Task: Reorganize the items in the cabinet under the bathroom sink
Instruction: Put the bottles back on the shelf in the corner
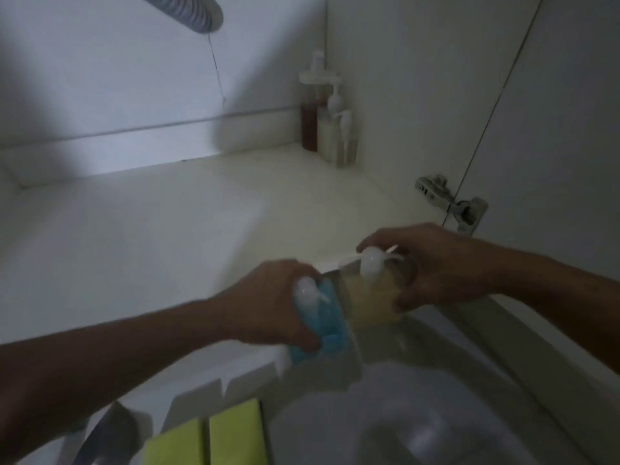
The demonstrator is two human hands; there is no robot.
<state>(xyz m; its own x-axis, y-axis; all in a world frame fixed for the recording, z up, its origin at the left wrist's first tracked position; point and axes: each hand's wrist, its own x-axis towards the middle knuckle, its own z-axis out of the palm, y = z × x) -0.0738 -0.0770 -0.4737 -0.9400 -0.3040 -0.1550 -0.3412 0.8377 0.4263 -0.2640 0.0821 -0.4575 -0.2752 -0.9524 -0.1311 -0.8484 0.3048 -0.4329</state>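
My left hand (271, 303) grips a pump bottle of blue liquid (322, 320) with a white pump head. My right hand (443, 266) grips a pump bottle of pale yellow liquid (372, 297), also with a white pump. The two bottles touch side by side at the front edge of the dim cabinet floor (174, 229), above a clear bin (419, 414). In the back right corner stands a cluster of pump bottles (330, 122), one holding brown liquid.
A ribbed drain hose (191, 11) hangs at the top with a thin cord below it. A door hinge (449, 203) sits on the right wall. Two yellow-green sponges (208, 437) lie at the bottom, beside white packets (201, 387).
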